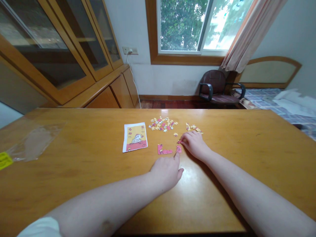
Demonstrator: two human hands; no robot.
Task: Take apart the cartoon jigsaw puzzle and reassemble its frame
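Observation:
My left hand [166, 172] reaches over the wooden table with its index finger stretched out and its thumb apart. That fingertip rests on a small pink joined puzzle section [178, 149]. My right hand [194, 141] is closed in a pinch on a small pink puzzle piece [179, 142], just above that section. Left of them lies an L-shaped pink joined puzzle strip [164, 151], apart from the small section. A picture card [135, 137] showing a white duck on yellow and pink lies further left. One loose yellow piece [175, 134] lies near my right fingers.
Behind the hands is a spread of loose puzzle pieces [161, 124], with a smaller group of yellow pieces [194, 127] to its right. A clear plastic bag [37, 141] lies at the table's left. An office chair [217, 87] stands beyond the far edge.

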